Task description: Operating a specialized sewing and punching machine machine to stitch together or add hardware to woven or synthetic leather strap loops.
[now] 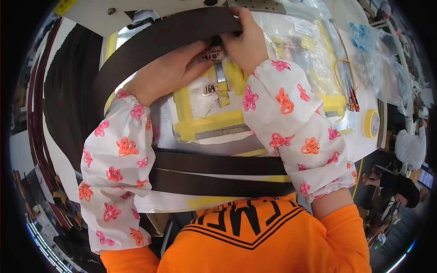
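Note:
A wide dark brown webbing strap point(154, 43) curves across a white work table point(364, 141) near a machine head at the top. My left hand point(170, 70) lies on the strap's lower edge, fingers pressing it flat. My right hand point(246, 41) pinches the strap's end right beside the left fingertips. Under both hands sits a metal plate framed with yellow tape point(209, 123), with a small paper label on it. Two more runs of the same strap point(218, 175) cross the table's near edge. Both forearms wear white sleeve covers with pink and orange flowers.
A roll of yellow tape point(372, 123) and a red-handled tool point(353, 98) lie at the right, by a yellow cord and clear plastic bags point(387, 68). Dark strap bundles point(63, 91) hang at the left. Other people sit at the lower right.

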{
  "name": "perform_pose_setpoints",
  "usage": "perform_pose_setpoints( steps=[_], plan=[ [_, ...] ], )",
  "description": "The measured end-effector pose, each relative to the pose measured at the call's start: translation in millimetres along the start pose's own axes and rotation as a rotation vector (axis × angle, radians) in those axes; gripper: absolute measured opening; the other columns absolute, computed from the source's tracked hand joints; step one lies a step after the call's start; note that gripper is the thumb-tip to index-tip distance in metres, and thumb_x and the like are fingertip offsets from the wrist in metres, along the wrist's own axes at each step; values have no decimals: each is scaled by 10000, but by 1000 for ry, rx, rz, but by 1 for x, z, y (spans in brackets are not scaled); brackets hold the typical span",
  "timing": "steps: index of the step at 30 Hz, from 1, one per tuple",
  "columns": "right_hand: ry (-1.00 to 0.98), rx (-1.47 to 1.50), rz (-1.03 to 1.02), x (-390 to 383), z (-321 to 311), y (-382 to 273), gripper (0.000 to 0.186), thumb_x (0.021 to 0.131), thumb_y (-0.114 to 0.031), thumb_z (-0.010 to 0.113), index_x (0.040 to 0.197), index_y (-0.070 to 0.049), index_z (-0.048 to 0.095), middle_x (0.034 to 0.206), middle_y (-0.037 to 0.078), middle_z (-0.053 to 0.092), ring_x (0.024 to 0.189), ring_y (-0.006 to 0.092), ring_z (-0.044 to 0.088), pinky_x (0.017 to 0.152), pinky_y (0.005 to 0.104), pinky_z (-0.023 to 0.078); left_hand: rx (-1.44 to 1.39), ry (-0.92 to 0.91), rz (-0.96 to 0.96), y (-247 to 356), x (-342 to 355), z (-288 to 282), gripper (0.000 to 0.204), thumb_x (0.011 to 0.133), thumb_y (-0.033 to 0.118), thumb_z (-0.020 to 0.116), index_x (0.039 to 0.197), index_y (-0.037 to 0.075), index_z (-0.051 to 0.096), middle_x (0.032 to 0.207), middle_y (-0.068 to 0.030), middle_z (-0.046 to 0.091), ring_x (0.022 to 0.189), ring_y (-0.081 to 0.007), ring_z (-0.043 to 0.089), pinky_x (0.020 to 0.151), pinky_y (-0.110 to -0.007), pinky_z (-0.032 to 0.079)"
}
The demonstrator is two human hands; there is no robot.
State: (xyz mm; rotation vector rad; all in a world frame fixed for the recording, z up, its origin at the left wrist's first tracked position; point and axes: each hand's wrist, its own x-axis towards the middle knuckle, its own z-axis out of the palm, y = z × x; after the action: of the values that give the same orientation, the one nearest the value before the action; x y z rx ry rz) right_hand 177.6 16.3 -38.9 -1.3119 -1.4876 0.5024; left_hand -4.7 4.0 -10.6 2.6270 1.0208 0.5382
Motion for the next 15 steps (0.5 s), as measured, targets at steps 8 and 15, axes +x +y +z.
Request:
perform_pose_setpoints(
  steps=[8,15],
  plan=[
    [-157,-14,49,-21,-7,-22,239,787,-123,622,983,10,588,830,145,652,718,275,630,643,338,492,-318,-71,-165,7,0,7,286,844,235,596,1067,61,558,1025,-139,593,909,-322,586,742,-378,465],
    [-269,-233,-362,-32,-12,-3,245,753,-41,562,985,8,622,1106,128,598,918,310,544,768,366,457,-76,-15,-28,6,2,4,231,831,200,612,992,45,554,869,-136,609,759,-331,601,619,-365,479]
  ],
)
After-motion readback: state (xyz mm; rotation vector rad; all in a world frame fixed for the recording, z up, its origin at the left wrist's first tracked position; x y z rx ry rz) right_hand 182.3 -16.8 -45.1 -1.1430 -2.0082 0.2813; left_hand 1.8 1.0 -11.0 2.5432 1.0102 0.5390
